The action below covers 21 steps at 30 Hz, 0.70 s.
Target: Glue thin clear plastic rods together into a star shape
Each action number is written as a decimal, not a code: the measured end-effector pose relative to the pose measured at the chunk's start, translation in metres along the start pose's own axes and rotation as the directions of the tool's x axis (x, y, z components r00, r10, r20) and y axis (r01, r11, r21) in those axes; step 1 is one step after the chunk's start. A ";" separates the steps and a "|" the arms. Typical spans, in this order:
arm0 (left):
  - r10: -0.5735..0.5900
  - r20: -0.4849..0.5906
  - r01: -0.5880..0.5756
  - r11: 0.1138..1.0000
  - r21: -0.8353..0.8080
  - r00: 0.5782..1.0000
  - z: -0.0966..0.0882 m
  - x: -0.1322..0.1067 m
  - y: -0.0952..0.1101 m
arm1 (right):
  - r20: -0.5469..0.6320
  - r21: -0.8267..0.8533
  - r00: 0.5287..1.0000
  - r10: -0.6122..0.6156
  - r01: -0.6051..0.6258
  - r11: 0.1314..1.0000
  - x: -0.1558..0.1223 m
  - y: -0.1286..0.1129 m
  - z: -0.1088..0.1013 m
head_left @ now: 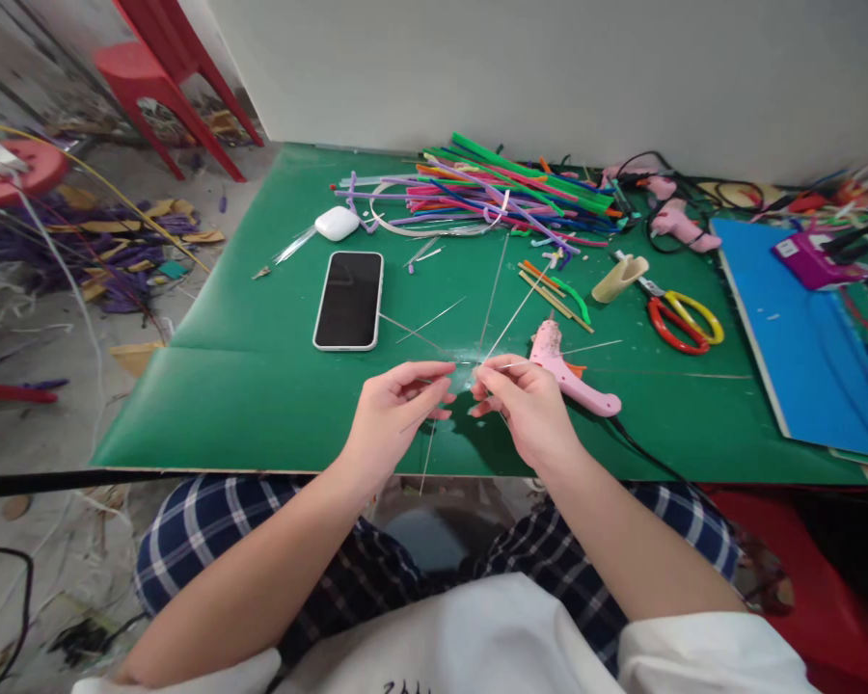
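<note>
Several thin, stiff, pale wires spread out like spokes from a spot between my hands, over a small clear, shiny patch (467, 372). My right hand (521, 397) pinches the wires near where they meet; one long wire (515, 316) slants up and away from its fingertips. My left hand (399, 407) is closed, thumb against fingers, at the left side of the same spot, on a thin wire whose end shows at the fingertips. Another wire (427, 461) hangs down past the table's front edge. A pink glue gun (571, 378) lies right beside my right hand.
A phone (348, 301) lies left, with a white earphone case (337, 224) behind it. Colourful pipe cleaners (492, 193) are heaped at the back. Wooden sticks (556, 297), a bamboo holder (620, 280), scissors (684, 323) and a blue board (796, 337) lie to the right.
</note>
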<state>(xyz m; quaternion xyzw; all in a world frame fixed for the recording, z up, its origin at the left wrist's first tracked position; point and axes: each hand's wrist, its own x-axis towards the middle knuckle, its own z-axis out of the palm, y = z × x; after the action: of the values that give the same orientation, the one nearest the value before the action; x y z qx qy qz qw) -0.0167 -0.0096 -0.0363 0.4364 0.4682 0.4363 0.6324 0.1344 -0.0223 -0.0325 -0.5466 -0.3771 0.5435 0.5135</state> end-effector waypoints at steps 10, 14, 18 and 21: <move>0.058 0.066 -0.068 0.986 0.151 0.996 0.020 0.060 0.011 | 0.078 -0.113 0.995 0.059 -0.050 0.992 0.020 -0.037 -0.035; 0.106 0.072 -0.118 0.972 0.203 0.992 0.011 0.062 0.013 | 0.167 -0.199 0.973 0.159 -0.125 0.972 0.026 -0.044 -0.041; -0.005 0.238 -0.038 0.984 0.176 0.971 -0.004 0.048 0.030 | 0.249 -0.231 0.942 0.224 -0.167 0.959 0.029 -0.050 -0.036; -0.110 0.387 0.060 0.989 0.138 0.916 -0.013 0.039 0.040 | 0.291 -0.216 0.926 0.241 -0.182 0.959 0.032 -0.053 -0.029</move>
<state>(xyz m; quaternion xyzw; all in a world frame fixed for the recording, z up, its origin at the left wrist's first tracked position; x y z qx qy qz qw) -0.0283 0.0392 -0.0080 0.5325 0.3763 0.2821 0.7038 0.1746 0.0142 0.0086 -0.5359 -0.4415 0.6385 0.3320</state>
